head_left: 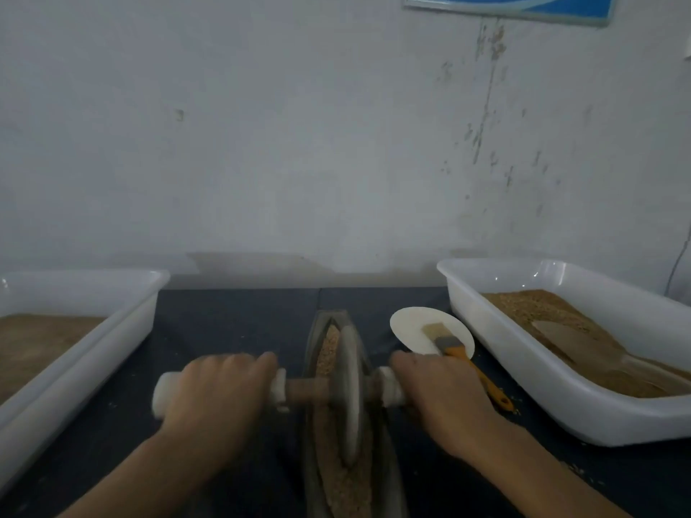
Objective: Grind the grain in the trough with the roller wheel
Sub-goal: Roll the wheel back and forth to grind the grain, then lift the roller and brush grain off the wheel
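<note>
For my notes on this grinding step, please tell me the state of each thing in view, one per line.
Left hand: grips left handle.
Right hand: grips right handle.
Wheel: upright in trough.
Trough: holds grain.
Grain: coarse.
Right tray: partly filled.
Left tray: partly filled.
Brush: lying across plate.
Plate: under brush.

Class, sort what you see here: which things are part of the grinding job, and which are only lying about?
In the job:
- roller wheel
- trough
- grain in the trough
- left hand and right hand, each gripping a handle end

Lying about:
- brush
- white disc under it
- left tray
- right tray
</note>
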Demonstrator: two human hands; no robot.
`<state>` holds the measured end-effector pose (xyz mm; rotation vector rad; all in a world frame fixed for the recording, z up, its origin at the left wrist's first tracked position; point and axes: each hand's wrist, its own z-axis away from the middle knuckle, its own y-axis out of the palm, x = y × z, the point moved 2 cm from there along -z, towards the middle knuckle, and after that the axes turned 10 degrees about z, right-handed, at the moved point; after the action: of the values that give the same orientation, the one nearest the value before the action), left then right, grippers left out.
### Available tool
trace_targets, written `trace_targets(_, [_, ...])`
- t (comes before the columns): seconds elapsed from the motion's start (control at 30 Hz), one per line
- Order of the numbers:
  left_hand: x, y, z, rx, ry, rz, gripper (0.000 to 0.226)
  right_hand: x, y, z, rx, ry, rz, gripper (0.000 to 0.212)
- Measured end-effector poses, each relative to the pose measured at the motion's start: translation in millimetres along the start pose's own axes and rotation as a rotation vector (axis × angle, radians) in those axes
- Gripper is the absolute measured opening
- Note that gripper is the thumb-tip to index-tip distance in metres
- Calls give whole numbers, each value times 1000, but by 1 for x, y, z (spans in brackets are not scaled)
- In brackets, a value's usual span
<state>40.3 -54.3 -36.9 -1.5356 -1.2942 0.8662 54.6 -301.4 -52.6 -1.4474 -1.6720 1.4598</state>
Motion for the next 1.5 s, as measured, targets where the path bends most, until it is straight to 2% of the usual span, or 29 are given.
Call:
trace_targets(0.07, [3,9,-28,-9,-21,-36,19,-4,3,-19,-41,43,8,23])
trace_targets(0.2, [0,10,-46,-81,-1,-67,23,-9,11,-35,-48,110,30,24])
trace_targets(0.33, [0,7,-1,8,1,-11,26,2,-6,0,-69,39,100,21])
trace_targets(0.4, [0,2,26,78,-2,38,28,11,-22,22,-109,-28,157,28])
trace_targets(0.47, [-1,-7,46,95,13,36,33,16,-33,40,-200,-40,112,40])
trace_targets(0.57, [-4,-12,53,94,11,8,35,17,-32,43,-57,-26,151,39])
trace_targets(0.73, [-2,5,3,-19,-22,-49,24,5,-3,-1,-51,57,145,29])
trace_targets(0.9, [8,23,-53,-39,-52,1,12,-2,15,-43,-141,130,198,21])
trace_targets(1.07, [0,12,-26,-46,2,-41,22,2,8,-19,-162,98,181,18])
trace_targets(1.13, [-3,4,1,-25,20,-61,28,4,5,8,-152,55,155,31])
trace_targets(1.2, [-8,-6,29,-12,74,-79,34,9,-5,35,-182,6,125,63])
trace_targets(1.27, [-15,-14,44,-29,169,-84,42,11,-11,49,-213,-10,73,78])
trace_targets(1.33, [-14,-18,40,-66,186,-75,45,12,-9,50,-187,-20,55,70])
trace_targets(1.47, [-10,-2,7,-43,54,-72,26,4,-2,17,-130,-9,44,33])
trace_targets(1.5, [-7,3,-1,-36,41,-55,23,-1,0,11,-107,-31,-15,39])
